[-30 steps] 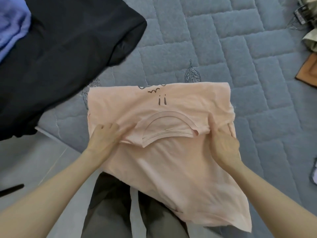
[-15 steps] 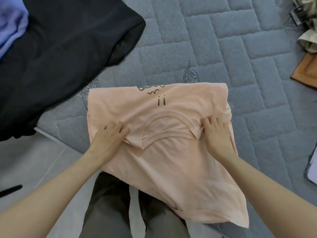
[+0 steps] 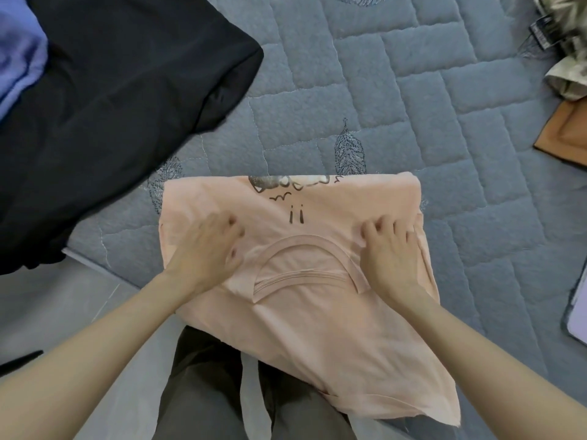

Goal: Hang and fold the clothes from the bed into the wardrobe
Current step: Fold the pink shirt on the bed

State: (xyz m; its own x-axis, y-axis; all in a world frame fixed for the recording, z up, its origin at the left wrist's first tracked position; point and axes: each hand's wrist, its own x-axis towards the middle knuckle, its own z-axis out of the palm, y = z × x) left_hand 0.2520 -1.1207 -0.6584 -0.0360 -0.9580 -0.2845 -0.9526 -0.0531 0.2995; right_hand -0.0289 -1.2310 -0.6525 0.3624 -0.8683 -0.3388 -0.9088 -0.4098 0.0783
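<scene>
A peach T-shirt (image 3: 317,331) with a cartoon print lies partly folded at the near edge of the bed, collar facing up, its lower part hanging over the edge towards my legs. My left hand (image 3: 206,252) rests left of the collar with curled fingers pinching the fabric. My right hand (image 3: 390,252) grips the cloth right of the collar, near the shirt's right side. A large black garment (image 3: 111,106) lies at the upper left, with a blue garment (image 3: 19,58) on top of it at the far left edge.
The bed has a grey quilted cover (image 3: 413,106). At the right edge lie an orange garment (image 3: 568,138), a pale patterned garment (image 3: 568,68) and a white flat item (image 3: 578,312). Grey floor (image 3: 47,312) shows at lower left.
Both hands have slid further away from me across the shirt, carrying the collar section with them. More of the cartoon print shows at the shirt's far edge.
</scene>
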